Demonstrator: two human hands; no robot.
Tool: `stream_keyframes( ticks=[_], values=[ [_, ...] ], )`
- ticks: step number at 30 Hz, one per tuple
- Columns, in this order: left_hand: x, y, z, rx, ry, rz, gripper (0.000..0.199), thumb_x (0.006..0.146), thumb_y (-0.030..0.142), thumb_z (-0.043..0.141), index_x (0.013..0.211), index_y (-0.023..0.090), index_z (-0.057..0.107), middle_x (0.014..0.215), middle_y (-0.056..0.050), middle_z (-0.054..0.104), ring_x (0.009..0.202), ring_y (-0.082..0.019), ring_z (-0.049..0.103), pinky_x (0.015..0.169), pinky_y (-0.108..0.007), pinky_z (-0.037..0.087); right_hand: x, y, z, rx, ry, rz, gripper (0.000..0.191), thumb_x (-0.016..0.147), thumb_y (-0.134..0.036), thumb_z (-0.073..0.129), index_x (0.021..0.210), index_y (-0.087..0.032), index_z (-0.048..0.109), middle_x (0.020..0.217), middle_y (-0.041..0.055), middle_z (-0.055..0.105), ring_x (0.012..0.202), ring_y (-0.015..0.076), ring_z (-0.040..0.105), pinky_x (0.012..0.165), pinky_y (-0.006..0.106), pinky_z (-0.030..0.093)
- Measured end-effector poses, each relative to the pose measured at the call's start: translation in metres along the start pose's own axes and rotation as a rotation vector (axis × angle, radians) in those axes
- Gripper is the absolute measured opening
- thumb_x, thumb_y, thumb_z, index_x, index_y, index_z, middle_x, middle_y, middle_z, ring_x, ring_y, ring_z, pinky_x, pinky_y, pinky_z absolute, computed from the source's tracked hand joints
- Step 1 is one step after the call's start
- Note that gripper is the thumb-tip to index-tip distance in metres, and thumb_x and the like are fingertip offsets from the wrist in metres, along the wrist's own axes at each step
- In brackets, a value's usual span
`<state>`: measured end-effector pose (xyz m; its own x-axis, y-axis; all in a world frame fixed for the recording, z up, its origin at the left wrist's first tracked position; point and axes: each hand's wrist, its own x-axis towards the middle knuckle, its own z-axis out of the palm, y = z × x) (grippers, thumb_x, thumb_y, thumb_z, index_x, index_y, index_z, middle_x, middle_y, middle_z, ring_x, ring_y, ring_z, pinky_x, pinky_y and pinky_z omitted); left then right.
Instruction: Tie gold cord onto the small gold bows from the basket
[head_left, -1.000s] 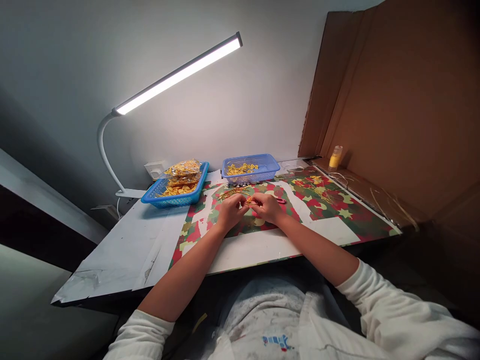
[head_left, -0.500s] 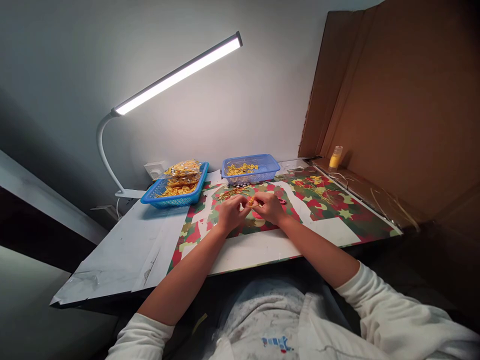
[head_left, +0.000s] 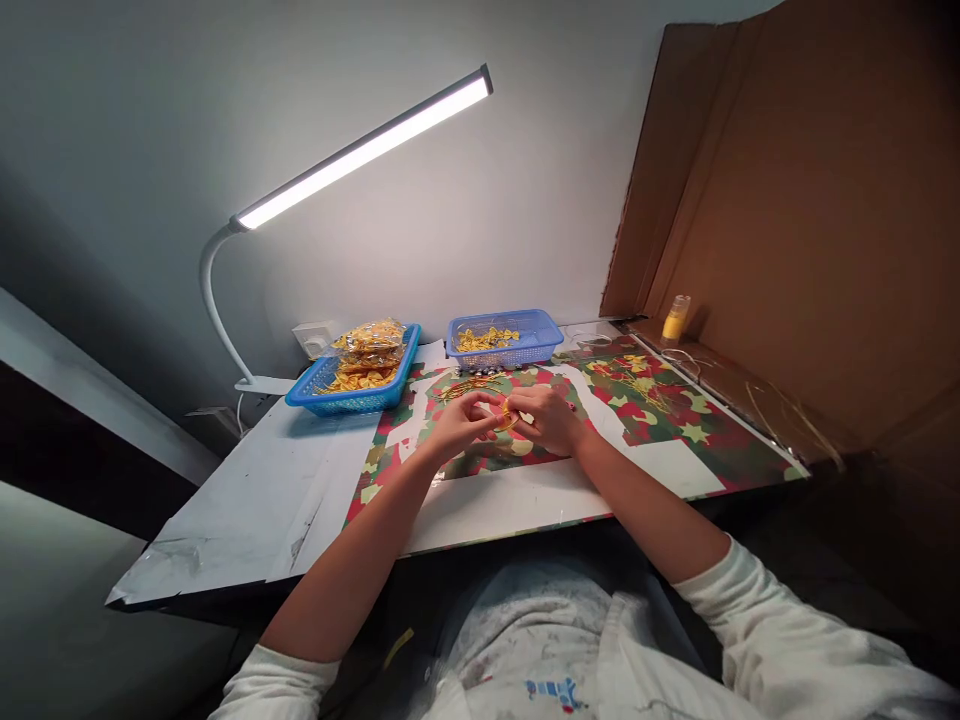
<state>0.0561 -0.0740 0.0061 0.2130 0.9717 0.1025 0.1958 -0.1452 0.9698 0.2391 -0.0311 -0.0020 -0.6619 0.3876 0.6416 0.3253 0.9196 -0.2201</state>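
Yellow material, a small piece (head_left: 507,416) with a thin loop, is pinched between thumb and fingers of the right hand (head_left: 546,415), above the middle of the patterned sheet (head_left: 694,432). The left hand (head_left: 463,422) is held half-curled just beside it, fingertips near the loop; whether the loop is gripped there cannot be told. Gold-coloured strands (head_left: 469,387) are laid close by, toward eleven o'clock from the hands. At twelve, yellow bow-like pieces (head_left: 487,340) are held in a periwinkle basket (head_left: 536,352). At ten, a blue basket (head_left: 349,402) is heaped with yellow pieces and filled clear bags (head_left: 371,340), with a lit lamp (head_left: 364,150) stretched above. Toward two, loose yellow pieces (head_left: 641,382) are scattered; farther out, a yellow-filled container (head_left: 676,318) is set before brown cardboard (head_left: 810,230).
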Motion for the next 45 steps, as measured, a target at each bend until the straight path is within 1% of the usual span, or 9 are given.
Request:
stream_keyframes(
  ticks=[5, 9, 14, 19, 25, 28, 32, 37, 45],
  values=[
    [-0.014, 0.008, 0.007, 0.024, 0.04, 0.17, 0.041, 0.073, 0.042, 0.072, 0.101, 0.016, 0.056, 0.06, 0.002, 0.064, 0.054, -0.012, 0.061, 0.054, -0.022, 0.048, -0.002, -0.002, -0.016, 0.101, 0.024, 0.026, 0.016, 0.086, -0.022, 0.047, 0.074, -0.02, 0.055, 0.069, 0.0009, 0.059, 0.064, 0.0134, 0.051, 0.063, 0.026, 0.035],
    [-0.044, 0.017, 0.02, -0.044, 0.083, 0.219, 0.035, 0.079, 0.036, 0.069, 0.107, 0.019, 0.056, 0.064, 0.001, 0.066, 0.058, -0.012, 0.064, 0.06, -0.025, 0.054, -0.013, 0.024, -0.031, -0.025, 0.004, 0.421, 0.012, 0.084, -0.026, 0.053, 0.075, -0.019, 0.058, 0.079, 0.0037, 0.064, 0.08, 0.018, 0.055, 0.075, 0.03, 0.04],
    [-0.075, 0.023, 0.038, -0.081, 0.084, 0.31, 0.017, 0.084, 0.032, 0.065, 0.091, 0.017, 0.069, 0.071, -0.004, 0.069, 0.06, -0.013, 0.065, 0.058, -0.026, 0.056, -0.024, 0.051, -0.025, -0.329, -0.285, 0.714, 0.032, 0.081, -0.049, 0.061, 0.089, -0.019, 0.062, 0.106, 0.0115, 0.061, 0.104, 0.0293, 0.051, 0.084, 0.039, 0.041],
    [-0.081, 0.024, 0.047, -0.153, 0.052, 0.356, 0.019, 0.083, 0.034, 0.066, 0.08, 0.016, 0.071, 0.076, -0.007, 0.071, 0.062, -0.015, 0.067, 0.06, -0.028, 0.058, -0.02, 0.048, -0.011, -0.404, -0.338, 0.689, 0.022, 0.09, -0.038, 0.053, 0.096, -0.017, 0.06, 0.111, 0.0123, 0.06, 0.107, 0.0263, 0.051, 0.087, 0.039, 0.041],
    [-0.087, 0.028, 0.059, -0.206, 0.147, 0.219, 0.021, 0.078, 0.039, 0.07, 0.077, 0.018, 0.07, 0.074, -0.007, 0.071, 0.062, -0.018, 0.068, 0.059, -0.031, 0.059, -0.022, 0.051, -0.004, -0.39, -0.322, 0.642, 0.017, 0.094, -0.024, 0.045, 0.09, -0.015, 0.059, 0.104, 0.0166, 0.062, 0.099, 0.026, 0.054, 0.079, 0.036, 0.04],
    [-0.088, 0.031, 0.065, -0.239, 0.234, 0.121, 0.018, 0.075, 0.036, 0.07, 0.074, 0.018, 0.068, 0.07, -0.005, 0.07, 0.053, -0.015, 0.064, 0.054, -0.03, 0.058, -0.025, 0.049, -0.009, -0.254, -0.167, 0.645, 0.019, 0.094, -0.019, 0.04, 0.085, -0.017, 0.056, 0.088, 0.0126, 0.063, 0.081, 0.0216, 0.055, 0.069, 0.031, 0.038],
    [-0.081, 0.025, 0.068, -0.287, 0.298, 0.057, 0.013, 0.072, 0.03, 0.068, 0.071, 0.017, 0.065, 0.066, -0.002, 0.067, 0.05, -0.013, 0.062, 0.053, -0.028, 0.056, -0.035, 0.025, -0.019, 0.18, 0.145, 0.697, 0.028, 0.096, -0.039, 0.036, 0.081, -0.02, 0.05, 0.062, 0.0002, 0.052, 0.056, 0.0144, 0.045, 0.056, 0.027, 0.033],
    [-0.069, 0.003, 0.067, -0.3, 0.333, 0.037, 0.012, 0.074, 0.028, 0.066, 0.073, 0.016, 0.064, 0.064, 0.0, 0.063, 0.053, -0.011, 0.06, 0.058, -0.027, 0.056, -0.054, -0.017, -0.022, 0.64, -0.058, 0.643, 0.043, 0.083, -0.064, 0.052, 0.085, -0.021, 0.047, 0.06, -0.0052, 0.044, 0.054, 0.0104, 0.038, 0.052, 0.023, 0.029],
    [-0.069, -0.003, 0.069, -0.274, 0.358, 0.026, 0.015, 0.072, 0.03, 0.068, 0.074, 0.016, 0.063, 0.069, 0.0, 0.066, 0.054, -0.011, 0.061, 0.06, -0.026, 0.055, -0.057, -0.035, -0.015, 0.487, -0.172, 0.531, 0.056, 0.088, -0.069, 0.035, 0.071, -0.018, 0.052, 0.061, -0.0016, 0.047, 0.059, 0.0122, 0.041, 0.055, 0.025, 0.03]
  ],
)
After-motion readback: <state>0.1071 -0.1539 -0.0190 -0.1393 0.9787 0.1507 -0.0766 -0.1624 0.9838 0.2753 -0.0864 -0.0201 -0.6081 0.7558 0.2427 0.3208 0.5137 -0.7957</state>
